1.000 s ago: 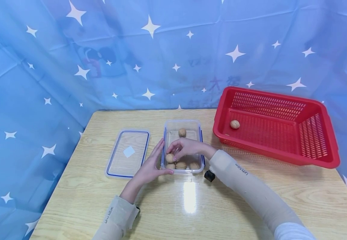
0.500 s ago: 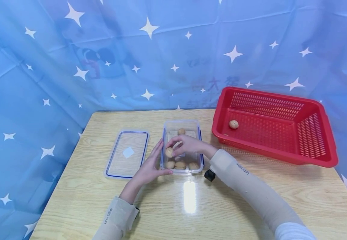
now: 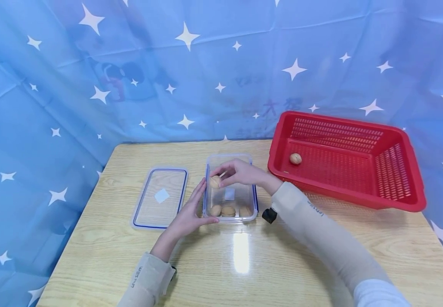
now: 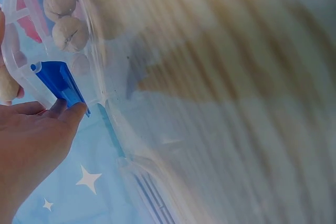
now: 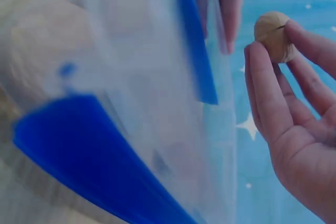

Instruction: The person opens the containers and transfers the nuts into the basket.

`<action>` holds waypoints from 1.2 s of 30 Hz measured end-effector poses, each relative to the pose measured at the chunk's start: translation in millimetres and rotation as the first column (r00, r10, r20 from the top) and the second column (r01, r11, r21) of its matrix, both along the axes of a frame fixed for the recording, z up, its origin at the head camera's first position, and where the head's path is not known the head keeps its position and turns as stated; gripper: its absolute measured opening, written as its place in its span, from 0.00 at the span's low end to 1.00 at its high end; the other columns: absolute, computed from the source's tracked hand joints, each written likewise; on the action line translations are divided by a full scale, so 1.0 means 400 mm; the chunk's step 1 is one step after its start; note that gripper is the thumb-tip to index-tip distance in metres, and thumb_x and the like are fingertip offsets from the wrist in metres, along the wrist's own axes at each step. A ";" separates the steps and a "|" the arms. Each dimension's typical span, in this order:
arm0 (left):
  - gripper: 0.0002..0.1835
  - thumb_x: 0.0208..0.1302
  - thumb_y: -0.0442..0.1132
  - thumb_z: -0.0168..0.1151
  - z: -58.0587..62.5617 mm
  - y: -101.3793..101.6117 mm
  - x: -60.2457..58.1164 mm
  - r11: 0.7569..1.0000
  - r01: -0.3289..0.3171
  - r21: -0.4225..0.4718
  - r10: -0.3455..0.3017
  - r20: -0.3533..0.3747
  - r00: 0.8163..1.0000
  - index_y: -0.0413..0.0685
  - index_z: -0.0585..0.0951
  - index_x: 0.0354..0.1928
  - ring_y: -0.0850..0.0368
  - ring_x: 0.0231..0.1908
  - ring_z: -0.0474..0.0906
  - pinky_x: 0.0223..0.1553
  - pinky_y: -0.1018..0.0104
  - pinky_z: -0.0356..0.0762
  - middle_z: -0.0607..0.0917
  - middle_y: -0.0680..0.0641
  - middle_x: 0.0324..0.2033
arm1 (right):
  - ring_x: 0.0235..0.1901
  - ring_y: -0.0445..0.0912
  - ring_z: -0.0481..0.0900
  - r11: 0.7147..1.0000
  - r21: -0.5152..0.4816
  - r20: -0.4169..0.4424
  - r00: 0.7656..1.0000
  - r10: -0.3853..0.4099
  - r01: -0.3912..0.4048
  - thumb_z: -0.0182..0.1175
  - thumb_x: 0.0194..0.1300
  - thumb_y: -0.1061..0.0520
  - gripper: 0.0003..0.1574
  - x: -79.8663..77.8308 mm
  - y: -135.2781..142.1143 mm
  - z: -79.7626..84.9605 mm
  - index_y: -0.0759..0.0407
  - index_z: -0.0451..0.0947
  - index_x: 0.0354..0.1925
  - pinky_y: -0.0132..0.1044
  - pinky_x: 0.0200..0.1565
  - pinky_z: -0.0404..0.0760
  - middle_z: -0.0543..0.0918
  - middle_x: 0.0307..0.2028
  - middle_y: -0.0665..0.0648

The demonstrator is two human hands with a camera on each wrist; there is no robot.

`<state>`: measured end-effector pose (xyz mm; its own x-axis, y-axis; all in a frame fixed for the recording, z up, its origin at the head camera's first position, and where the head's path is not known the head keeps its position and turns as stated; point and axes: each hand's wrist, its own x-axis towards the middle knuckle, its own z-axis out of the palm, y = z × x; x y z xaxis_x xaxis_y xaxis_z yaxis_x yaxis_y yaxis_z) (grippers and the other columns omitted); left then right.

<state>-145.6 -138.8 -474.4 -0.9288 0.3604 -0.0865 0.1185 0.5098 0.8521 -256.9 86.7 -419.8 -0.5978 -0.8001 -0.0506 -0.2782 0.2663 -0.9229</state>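
My right hand (image 3: 240, 171) pinches a walnut (image 3: 214, 182) between thumb and fingertips, over the left back part of a clear plastic food container (image 3: 229, 220). The right wrist view shows that pinched walnut (image 5: 274, 32) above the container's side. Along the near wall lie three walnuts (image 3: 228, 211). My left hand (image 3: 187, 217) touches the container's left side with fairly straight fingers, its thumb at the near left corner. In the left wrist view its fingertips rest by a blue latch (image 4: 58, 83). The container's back part is partly hidden behind the right hand.
Left of the container lies its clear lid (image 3: 160, 181) with a blue seal. A red slotted basket (image 3: 355, 170) stands at the right, holding one walnut (image 3: 295, 159). Behind the wooden table (image 3: 206, 268) hangs a blue starred curtain (image 3: 145, 85).
My right hand has lifted the walnut from the near left part of the container and carried it toward the back. The left hand has stayed at the container's side.
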 end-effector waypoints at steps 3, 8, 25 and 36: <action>0.61 0.54 0.44 0.77 0.001 -0.001 0.001 1.000 -0.002 -0.005 0.002 -0.006 1.000 0.53 0.43 0.80 0.41 0.79 0.41 0.76 0.36 0.47 0.40 0.54 0.81 | 0.57 0.58 0.82 1.000 0.009 -0.029 1.000 -0.006 0.007 0.65 0.64 0.63 0.26 -0.010 0.008 0.020 0.68 0.77 0.60 0.45 0.60 0.82 0.82 0.59 0.66; 0.61 0.54 0.45 0.77 0.001 -0.001 0.001 1.000 0.006 -0.003 -0.006 -0.024 1.000 0.52 0.43 0.80 0.40 0.79 0.40 0.76 0.37 0.47 0.40 0.51 0.81 | 0.59 0.59 0.81 0.999 0.029 -0.016 0.999 -0.038 0.038 0.64 0.66 0.63 0.27 -0.028 0.032 0.053 0.67 0.75 0.61 0.46 0.58 0.84 0.80 0.60 0.66; 0.63 0.52 0.47 0.77 0.002 0.001 -0.002 1.000 0.001 -0.008 -0.001 -0.017 1.000 0.52 0.43 0.80 0.38 0.79 0.40 0.75 0.35 0.47 0.39 0.53 0.81 | 0.56 0.51 0.82 0.974 0.049 -0.085 0.972 -0.217 0.222 0.64 0.67 0.61 0.26 -0.106 0.183 0.187 0.63 0.75 0.62 0.36 0.57 0.83 0.84 0.55 0.62; 0.64 0.50 0.49 0.78 0.000 0.000 -0.001 0.999 -0.003 -0.035 0.002 -0.028 1.000 0.55 0.43 0.80 0.40 0.79 0.41 0.76 0.37 0.47 0.39 0.54 0.81 | 0.60 0.46 0.76 0.907 0.147 -0.090 0.919 -0.385 0.394 0.66 0.67 0.51 0.30 -0.153 0.319 0.232 0.48 0.74 0.66 0.35 0.54 0.84 0.79 0.61 0.54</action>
<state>-145.8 -138.9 -474.5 -0.9317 0.3557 -0.0731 0.1407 0.5392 0.8304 -318.0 214.4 -327.0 -0.8658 -0.4874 -0.1135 -0.1739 0.5058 -0.8449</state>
